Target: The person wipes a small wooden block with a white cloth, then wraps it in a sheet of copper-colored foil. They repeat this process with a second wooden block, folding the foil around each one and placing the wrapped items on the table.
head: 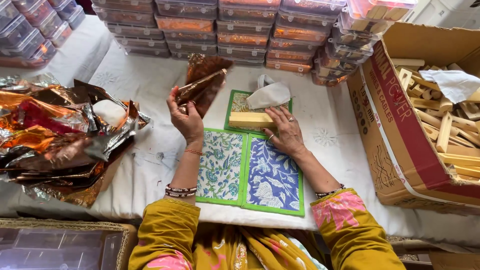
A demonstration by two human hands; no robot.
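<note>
At the far left, stacked clear lidded boxes (35, 30) run off the frame edge, so their count cannot be told. Below them a crumpled heap of foil wrappers (60, 135) in orange, red and silver lies on the white tablecloth (140, 165), partly hiding a pale object inside it whose kind is hard to make out.

Near the middle, the left hand (186, 117) is raised off the table and pinches a copper-brown foil sheet (202, 85) between thumb and fingers. The sheet's long axis slants from the hand up toward the far right, and its upper end is creased and flared.

Just right of it, the right hand (285, 131) rests with fingers spread flat over the near end of a pale wooden block (250, 119). The block lies flat with its long axis running left to right, on a green-bordered printed mat (239, 102) in the middle of the table. A folded white cloth piece (270, 95) lies just beyond it, covering part of that mat. Two more mats, one green-patterned (221, 167) and one blue (274, 177), lie side by side nearer the person.

Along the far edge, more stacked clear boxes (240, 35) hold orange contents too blurred to identify. At the right, an open cardboard carton (400, 135) holds many similar wooden blocks (440, 120), cut off by the frame.
</note>
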